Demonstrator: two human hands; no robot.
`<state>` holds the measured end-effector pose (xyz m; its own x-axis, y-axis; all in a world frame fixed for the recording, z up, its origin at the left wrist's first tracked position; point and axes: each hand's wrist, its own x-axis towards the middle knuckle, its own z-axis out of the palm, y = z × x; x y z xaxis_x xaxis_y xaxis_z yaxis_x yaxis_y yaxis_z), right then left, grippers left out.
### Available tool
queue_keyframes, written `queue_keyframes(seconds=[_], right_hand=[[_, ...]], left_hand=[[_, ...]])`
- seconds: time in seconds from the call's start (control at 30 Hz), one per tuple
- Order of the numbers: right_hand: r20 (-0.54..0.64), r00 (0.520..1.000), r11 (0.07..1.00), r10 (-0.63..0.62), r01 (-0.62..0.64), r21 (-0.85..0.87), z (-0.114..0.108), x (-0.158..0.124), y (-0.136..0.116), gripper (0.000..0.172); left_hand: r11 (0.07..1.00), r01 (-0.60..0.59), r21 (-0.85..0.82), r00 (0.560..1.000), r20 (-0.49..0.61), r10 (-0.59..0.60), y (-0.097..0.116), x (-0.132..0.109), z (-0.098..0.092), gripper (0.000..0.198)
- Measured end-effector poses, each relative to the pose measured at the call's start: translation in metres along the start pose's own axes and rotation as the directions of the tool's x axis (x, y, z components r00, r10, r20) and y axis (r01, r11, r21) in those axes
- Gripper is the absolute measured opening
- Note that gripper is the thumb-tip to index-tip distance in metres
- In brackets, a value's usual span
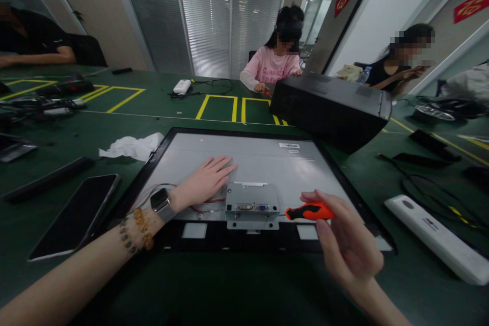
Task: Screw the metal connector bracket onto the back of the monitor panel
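Observation:
An opened monitor panel lies on its face, its grey metal back up inside a black frame. My left hand rests flat on that back with the fingers stretched out. Close to its fingertips stands a metal bracket with video ports on its near side. My right hand holds an orange and black screwdriver between thumb and fingers. The screwdriver points left, its thin shaft reaching the bracket's right side; whether the tip touches a screw cannot be made out. Thin coloured wires run beneath my left wrist.
A phone and crumpled tissue lie left of the panel. At right are a white elongated device and black cables. Behind the panel stands a black computer case, with a person at it.

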<state>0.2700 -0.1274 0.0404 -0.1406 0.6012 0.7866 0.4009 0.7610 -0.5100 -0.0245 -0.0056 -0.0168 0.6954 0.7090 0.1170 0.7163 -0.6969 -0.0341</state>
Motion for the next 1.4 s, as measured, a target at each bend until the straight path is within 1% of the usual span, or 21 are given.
queue_keyframes(seconds=[0.07, 0.13, 0.27, 0.33, 0.47, 0.67, 0.93, 1.17, 1.27, 1.4], right_hand=[[0.037, 0.999, 1.000, 0.010, -0.010, 0.005, 0.000, 0.001, -0.001, 0.056], [0.052, 0.999, 1.000, -0.014, 0.013, 0.023, 0.000, 0.003, -0.001, 0.056], [0.112, 0.994, 0.999, -0.011, 0.006, 0.045, 0.003, 0.001, 0.001, 0.062], [0.123, 0.992, 0.999, -0.008, 0.002, 0.048, 0.005, -0.001, 0.002, 0.066], [0.090, 0.996, 0.999, -0.019, 0.014, 0.052, 0.006, -0.005, 0.004, 0.074], [0.017, 0.999, 0.998, -0.030, 0.029, 0.052, 0.008, -0.001, 0.003, 0.069], [-0.042, 0.998, 0.997, -0.045, 0.048, 0.064, 0.009, -0.003, 0.002, 0.067], [-0.037, 0.999, 0.990, 0.028, -0.022, 0.137, 0.017, -0.005, 0.001, 0.061], [-0.021, 0.997, 0.987, 0.079, -0.076, 0.145, 0.023, -0.009, 0.001, 0.057], [0.010, 0.994, 0.981, 0.107, -0.108, 0.161, 0.030, -0.013, 0.002, 0.055]], left_hand=[[1.000, 0.002, -0.002, 1.000, -0.001, -0.002, 0.000, 0.000, 0.000, 0.044], [1.000, 0.002, -0.003, 1.000, -0.001, -0.002, -0.001, 0.000, 0.001, 0.044], [1.000, 0.004, -0.006, 1.000, 0.001, -0.004, -0.001, 0.000, 0.001, 0.044], [1.000, 0.002, -0.009, 1.000, 0.001, -0.002, -0.001, 0.000, 0.001, 0.044], [1.000, 0.007, -0.013, 1.000, -0.002, -0.007, 0.000, 0.000, 0.000, 0.044], [1.000, 0.001, -0.016, 1.000, 0.004, -0.001, -0.002, 0.000, 0.001, 0.043], [1.000, 0.007, -0.019, 1.000, 0.001, -0.007, -0.003, -0.001, 0.004, 0.043], [1.000, 0.021, -0.017, 1.000, 0.005, -0.021, 0.000, 0.000, 0.000, 0.044], [1.000, 0.018, -0.017, 1.000, 0.004, -0.018, 0.000, 0.000, -0.001, 0.044], [1.000, 0.017, -0.020, 1.000, -0.001, -0.017, 0.000, -0.001, 0.000, 0.044]])
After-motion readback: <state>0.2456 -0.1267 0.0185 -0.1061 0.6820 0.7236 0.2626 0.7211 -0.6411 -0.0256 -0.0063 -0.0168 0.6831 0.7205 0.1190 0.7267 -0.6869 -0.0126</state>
